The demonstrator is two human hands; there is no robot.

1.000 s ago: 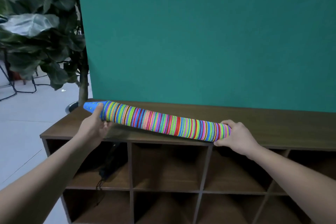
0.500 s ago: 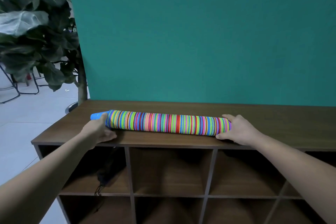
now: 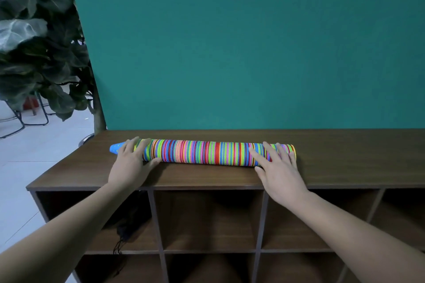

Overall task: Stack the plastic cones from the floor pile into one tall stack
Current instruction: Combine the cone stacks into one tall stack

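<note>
Far left, a leafy plant (image 3: 34, 53) stands on the pale floor (image 3: 27, 163), out of the action. Next comes the blue tip (image 3: 115, 147) of the cone stack (image 3: 207, 153), poking out past the left hand (image 3: 128, 165). That hand lies over the narrow end, fingers (image 3: 135, 142) fairly straight and spread across the top and the thumb along the near side. It reads as a steadying touch, not a squeeze.

The stack itself, a long run of bright nested rims, lies on its side along the top of the brown shelf unit (image 3: 345, 158), roughly parallel to the green wall (image 3: 253, 41) behind it. Laid flat like this it could roll, which is likely why a hand covers each end.

Over at the wide end, the right hand (image 3: 280, 172) rests palm down. Its fingers (image 3: 268, 148) are straight and splayed over the last rims, pressing lightly rather than gripping.

No loose cones show anywhere in view, so the stacking looks finished, with the tall stack set down on the shelf unit. Below, in the left cubby, something dark and stringy (image 3: 124, 232) hangs; what it is cannot be told.
</note>
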